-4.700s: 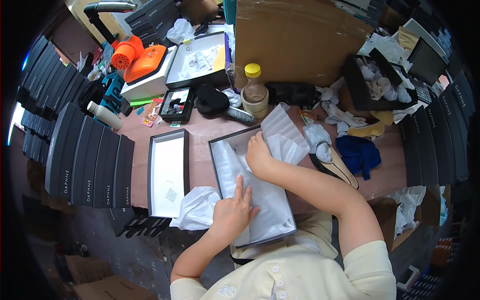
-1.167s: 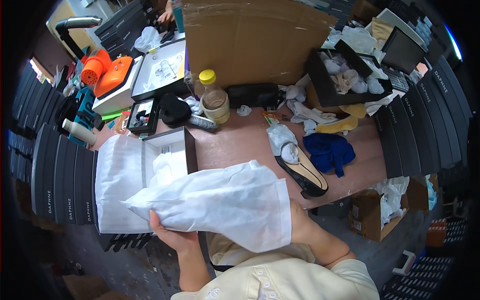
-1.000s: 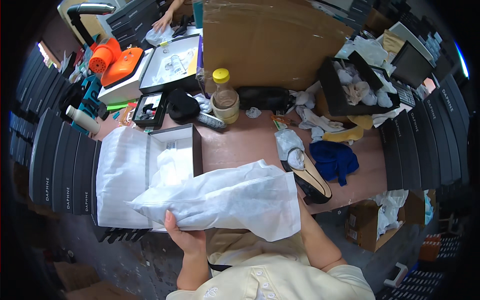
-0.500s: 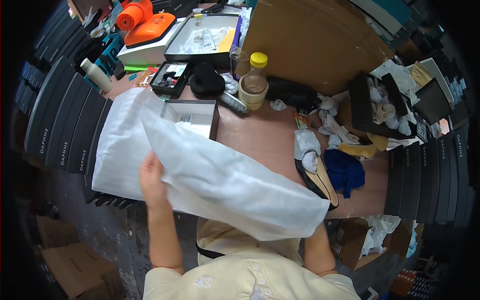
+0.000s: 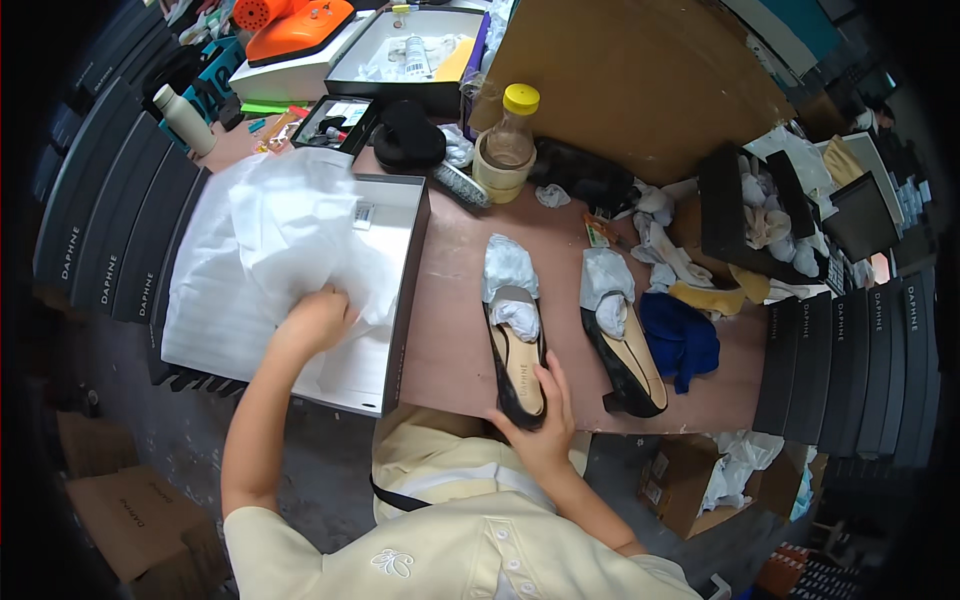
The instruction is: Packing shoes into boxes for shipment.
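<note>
White tissue paper [image 5: 285, 225] lies crumpled inside and over the left part of an open shoebox [image 5: 390, 335] with a white inside and dark sides. My left hand [image 5: 322, 318] is closed on the paper, its fingertips partly hidden in the folds. To the right of the box, a black shoe [image 5: 520, 375] with a beige insole lies with its toe end away from me, wrapped and stuffed with pale paper. My right hand [image 5: 545, 415] grips its heel between thumb and fingers. A similar black shoe [image 5: 632, 370], also paper-stuffed, stands to its right.
Stacked dark shoeboxes flank both sides, left [image 5: 110, 220] and right [image 5: 835, 370]. Beyond the shoes stand a yellow-capped bottle [image 5: 512, 140] in a holder, a brush [image 5: 460, 187] and a large cardboard sheet [image 5: 630, 80]. A blue cloth [image 5: 680, 340] lies beside the right shoe.
The tissue sheet that stretched across both hands is now bunched over the box at left. My right hand has let go of it and holds a shoe, which now shows.
</note>
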Motion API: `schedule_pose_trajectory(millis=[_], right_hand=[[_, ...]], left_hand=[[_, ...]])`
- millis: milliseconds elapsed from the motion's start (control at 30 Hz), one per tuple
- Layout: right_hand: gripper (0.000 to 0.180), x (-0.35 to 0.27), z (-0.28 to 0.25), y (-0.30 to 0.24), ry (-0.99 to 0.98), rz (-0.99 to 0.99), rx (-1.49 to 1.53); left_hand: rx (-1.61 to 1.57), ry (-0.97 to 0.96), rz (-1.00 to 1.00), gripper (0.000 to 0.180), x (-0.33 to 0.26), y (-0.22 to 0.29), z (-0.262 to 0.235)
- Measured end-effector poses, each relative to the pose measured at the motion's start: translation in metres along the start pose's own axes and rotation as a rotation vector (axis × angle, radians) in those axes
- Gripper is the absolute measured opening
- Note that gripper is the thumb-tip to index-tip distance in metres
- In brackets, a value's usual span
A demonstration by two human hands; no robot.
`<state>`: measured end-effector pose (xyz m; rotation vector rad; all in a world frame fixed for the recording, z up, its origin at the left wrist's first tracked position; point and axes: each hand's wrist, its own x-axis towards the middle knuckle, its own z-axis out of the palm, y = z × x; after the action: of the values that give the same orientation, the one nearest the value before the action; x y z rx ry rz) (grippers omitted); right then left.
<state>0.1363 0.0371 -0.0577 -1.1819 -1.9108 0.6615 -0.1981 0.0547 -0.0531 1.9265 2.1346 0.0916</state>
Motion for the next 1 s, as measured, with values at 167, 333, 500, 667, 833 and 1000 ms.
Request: schedule_pose_trajectory(millis=[167, 333, 500, 667, 833, 1000], right_hand=[[0.047, 0.032, -0.051, 0.004, -0.266, -0.030, -0.105], [0.036, 0.110, -0.009, 0.013, -0.404, -0.219, -0.338], [0.038, 0.130, -0.015, 0.011, -0.552, -0.071, -0.332], [0.040, 0.149, -0.015, 0.034, -0.236, -0.148, -0.461], [0.032, 0.141, 0.009, 0.045, -0.251, 0.054, -0.196], [0.020, 0.124, -0.006, 0.016, -0.158, -0.092, -0.432]], left_hand=[[-0.243, 0.568, 0.157, 0.031, -0.032, 0.088, -0.048], [-1.243, 0.395, -0.027, 0.076, -0.050, 0.194, 0.021], [-1.782, 0.160, -0.272, 0.098, -0.033, 0.215, 0.092], [-1.732, 0.044, -0.171, 0.091, -0.032, 0.212, 0.087], [-1.313, 0.256, 0.066, 0.093, -0.046, 0.214, 0.088], [-1.231, 0.290, 0.102, 0.094, -0.048, 0.211, 0.070]])
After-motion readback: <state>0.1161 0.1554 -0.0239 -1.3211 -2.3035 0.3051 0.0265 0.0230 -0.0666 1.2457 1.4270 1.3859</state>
